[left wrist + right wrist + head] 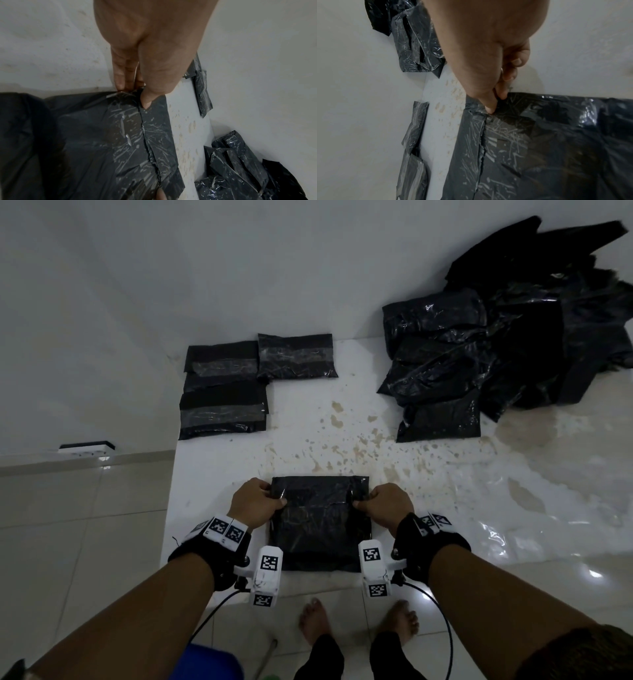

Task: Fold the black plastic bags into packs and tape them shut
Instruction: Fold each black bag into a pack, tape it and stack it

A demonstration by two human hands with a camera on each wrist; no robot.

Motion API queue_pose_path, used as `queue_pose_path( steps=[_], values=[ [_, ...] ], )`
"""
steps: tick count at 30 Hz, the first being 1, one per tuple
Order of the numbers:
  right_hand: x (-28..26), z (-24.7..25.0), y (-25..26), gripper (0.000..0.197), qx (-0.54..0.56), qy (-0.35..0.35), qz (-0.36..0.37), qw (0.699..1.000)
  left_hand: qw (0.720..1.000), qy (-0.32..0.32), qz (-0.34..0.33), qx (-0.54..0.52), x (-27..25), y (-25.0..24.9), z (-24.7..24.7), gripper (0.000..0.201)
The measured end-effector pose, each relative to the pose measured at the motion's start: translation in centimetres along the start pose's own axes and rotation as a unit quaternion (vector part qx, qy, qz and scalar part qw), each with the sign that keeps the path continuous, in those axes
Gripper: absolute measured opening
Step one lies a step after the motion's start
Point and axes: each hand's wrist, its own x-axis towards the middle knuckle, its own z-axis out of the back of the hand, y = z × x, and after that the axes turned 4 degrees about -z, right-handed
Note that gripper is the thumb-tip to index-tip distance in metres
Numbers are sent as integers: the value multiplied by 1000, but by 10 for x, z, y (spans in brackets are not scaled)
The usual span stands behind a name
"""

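Pack (pixel 320 522) lower centre of frame on tabletop (pixel 445 481), half folded | left hand (pixel 255 501) and right hand (pixel 388 503) each pinching a side edge | risk: slick film slipping, fold springing open; crooked flap before taping.

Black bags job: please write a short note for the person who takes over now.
Left hand and right hand each pinch a side edge of the bag at the near edge of the table, half folded, no tape across it visible yet.
Done: taped packs at far left.
Left: finish and tape this one, then the pile at far right.
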Motion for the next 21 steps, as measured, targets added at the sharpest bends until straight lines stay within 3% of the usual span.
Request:
queue_pose_path(
  steps=[3,9,13,21],
  values=[
    [-3,1,2,49,-4,-2,-3,1000,999,5,-16,41,0,-2,-1,15],
    [-13,11,-11,51,37,-5,9,999,997,6,-52,50,2,-11,-11,22],
    [-24,29,-28,42,73,-25,9,997,996,-12,-63,53,4,-20,-19,27],
    [-26,84,-80,25,119,-127,-3,985,993,-29,-46,108,0,-34,-37,24]
  ],
)
